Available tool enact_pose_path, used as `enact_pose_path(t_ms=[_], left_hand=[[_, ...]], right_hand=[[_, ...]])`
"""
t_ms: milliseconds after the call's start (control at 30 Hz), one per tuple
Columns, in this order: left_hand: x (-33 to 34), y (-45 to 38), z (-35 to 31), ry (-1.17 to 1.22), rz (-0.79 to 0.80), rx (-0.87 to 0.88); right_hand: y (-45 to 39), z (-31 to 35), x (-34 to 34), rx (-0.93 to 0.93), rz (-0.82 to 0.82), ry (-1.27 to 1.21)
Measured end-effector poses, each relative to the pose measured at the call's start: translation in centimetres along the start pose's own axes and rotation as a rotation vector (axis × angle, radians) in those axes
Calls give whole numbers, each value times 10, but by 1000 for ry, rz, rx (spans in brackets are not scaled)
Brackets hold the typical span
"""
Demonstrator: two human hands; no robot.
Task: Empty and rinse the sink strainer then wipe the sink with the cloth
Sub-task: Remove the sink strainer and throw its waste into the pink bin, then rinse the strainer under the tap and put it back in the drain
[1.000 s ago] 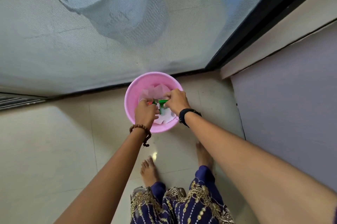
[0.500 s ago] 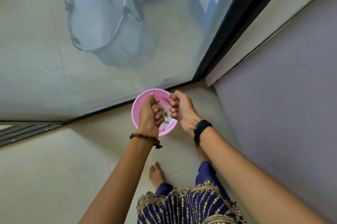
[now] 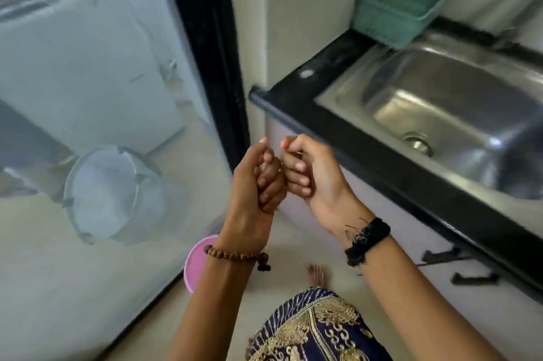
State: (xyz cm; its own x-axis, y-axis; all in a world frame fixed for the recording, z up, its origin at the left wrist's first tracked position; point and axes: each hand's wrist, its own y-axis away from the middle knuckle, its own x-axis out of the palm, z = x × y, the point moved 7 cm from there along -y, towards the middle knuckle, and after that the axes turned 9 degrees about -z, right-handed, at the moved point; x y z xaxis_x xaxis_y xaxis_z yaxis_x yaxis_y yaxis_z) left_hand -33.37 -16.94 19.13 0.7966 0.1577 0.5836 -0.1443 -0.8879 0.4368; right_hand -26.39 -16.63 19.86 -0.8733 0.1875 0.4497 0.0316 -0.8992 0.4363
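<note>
My left hand (image 3: 258, 181) and my right hand (image 3: 308, 172) are raised in front of me, fingers curled, knuckles touching. A thin metal edge of the sink strainer (image 3: 283, 168) shows between them, inside my left fingers; the rest is hidden. The steel sink (image 3: 458, 102) lies to the right in the black counter (image 3: 296, 96). Its drain (image 3: 417, 144) sits open at the bottom. The pink bin (image 3: 195, 263) stands on the floor below my left wrist, mostly covered by my arm. No cloth is in view.
A teal plastic basket (image 3: 399, 8) rests on the counter's far corner. A mesh door with a black frame (image 3: 205, 46) fills the left, a grey bucket (image 3: 114, 196) behind it. Cabinet handles (image 3: 440, 256) stick out under the counter. My foot (image 3: 316, 274) is beside the bin.
Both hands lifted out of the pink bin and rose to chest height. My view swung up and to the right, bringing the sink and counter into sight.
</note>
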Motion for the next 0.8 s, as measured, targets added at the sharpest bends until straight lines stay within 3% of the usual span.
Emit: enact_pose_path(t_ms=[267, 533, 633, 800], left_hand=[[180, -27, 50, -374, 302, -96], [321, -95, 172, -520, 322, -296], [359, -114, 215, -707, 354, -223], [414, -132, 281, -935, 568, -81]], right_hand=[[28, 137, -123, -330, -362, -30], [21, 211, -296, -442, -791, 124], [24, 229, -363, -448, -959, 266], [28, 248, -464, -385, -1159, 374]])
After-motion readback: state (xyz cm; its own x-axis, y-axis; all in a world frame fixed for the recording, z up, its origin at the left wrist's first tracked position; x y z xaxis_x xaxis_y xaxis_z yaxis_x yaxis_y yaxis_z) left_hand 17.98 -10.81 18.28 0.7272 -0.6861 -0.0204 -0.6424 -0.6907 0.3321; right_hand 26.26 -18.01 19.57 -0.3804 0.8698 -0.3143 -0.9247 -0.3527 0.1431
